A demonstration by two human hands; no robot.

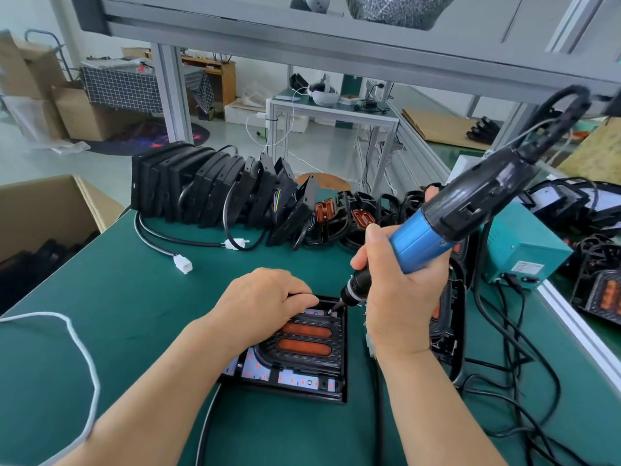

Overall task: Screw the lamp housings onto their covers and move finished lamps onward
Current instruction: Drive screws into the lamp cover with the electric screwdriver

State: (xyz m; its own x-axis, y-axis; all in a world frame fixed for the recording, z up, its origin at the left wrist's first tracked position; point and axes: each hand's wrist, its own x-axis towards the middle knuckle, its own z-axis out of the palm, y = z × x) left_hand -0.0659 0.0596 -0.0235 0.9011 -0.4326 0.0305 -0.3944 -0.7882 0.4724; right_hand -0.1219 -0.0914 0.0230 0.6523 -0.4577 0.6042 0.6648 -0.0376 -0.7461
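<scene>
A black lamp with two orange lenses and a white circuit board lies flat on the green mat in front of me. My left hand rests on its far left part, fingers curled over the edge and pressing it down. My right hand grips a blue and black electric screwdriver, tilted, with its bit tip at the lamp's far right corner by my left fingertips. A row of black housings stands on edge at the back of the mat.
Loose covers with orange lenses lie behind the screwdriver. A teal power box and tangled black cables fill the right side. An open cardboard box sits at the left. White connectors and a white cord lie on the mat.
</scene>
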